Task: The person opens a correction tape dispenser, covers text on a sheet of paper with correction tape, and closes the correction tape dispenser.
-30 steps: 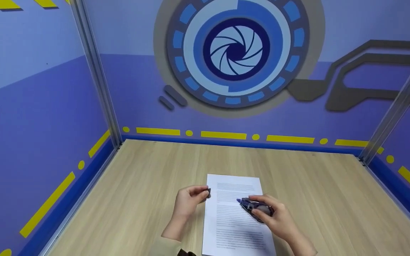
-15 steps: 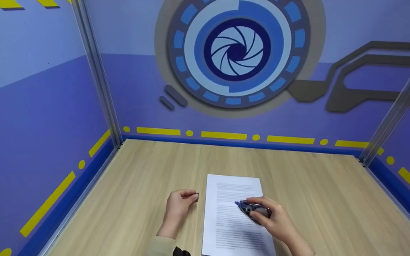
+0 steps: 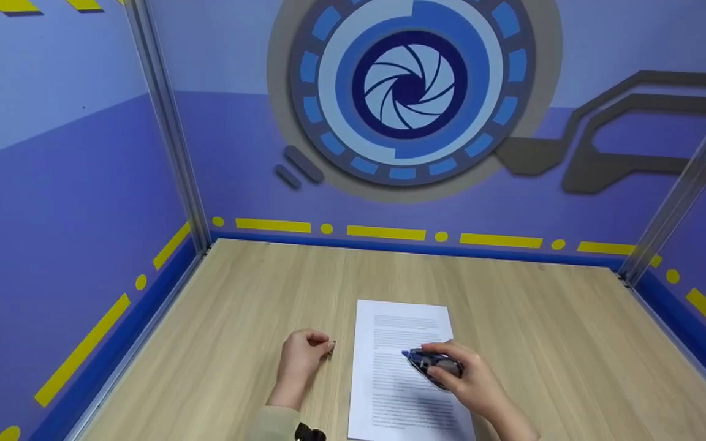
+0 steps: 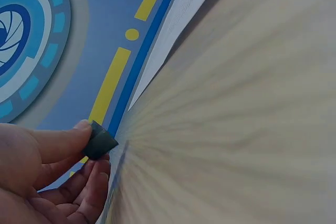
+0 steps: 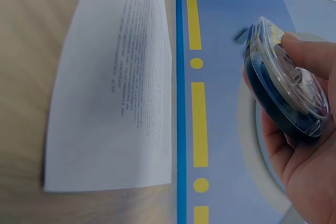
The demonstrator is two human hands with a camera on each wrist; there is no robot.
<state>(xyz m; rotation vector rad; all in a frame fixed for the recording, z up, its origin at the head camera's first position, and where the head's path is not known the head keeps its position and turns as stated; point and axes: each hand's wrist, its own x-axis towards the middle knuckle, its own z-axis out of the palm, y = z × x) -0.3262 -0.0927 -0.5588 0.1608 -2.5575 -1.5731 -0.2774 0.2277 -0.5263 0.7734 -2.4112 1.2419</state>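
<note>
The left hand [image 3: 301, 362] is just left of the paper, above the table; its thumb and fingers pinch a small dark piece [image 4: 100, 141], seen best in the left wrist view. Printed white paper [image 3: 399, 331] lies flat on the table, lengthwise before the person. Over its right side the right hand [image 3: 478, 383] grips a dark, transparent-cased correction tape dispenser [image 5: 281, 85], whose blue tip points left over the printed lines. In the right wrist view a gap shows between dispenser and paper.
The wooden table [image 3: 255, 288] is bounded by blue panels at the back and both sides, with metal posts [image 3: 169, 122] at the back corners. A dark item [image 3: 310, 433] is at the left sleeve's cuff.
The left hand has moved left and slightly toward the person, away from the paper's edge, with the dark piece. The right hand with the dispenser has shifted slightly left and nearer the person.
</note>
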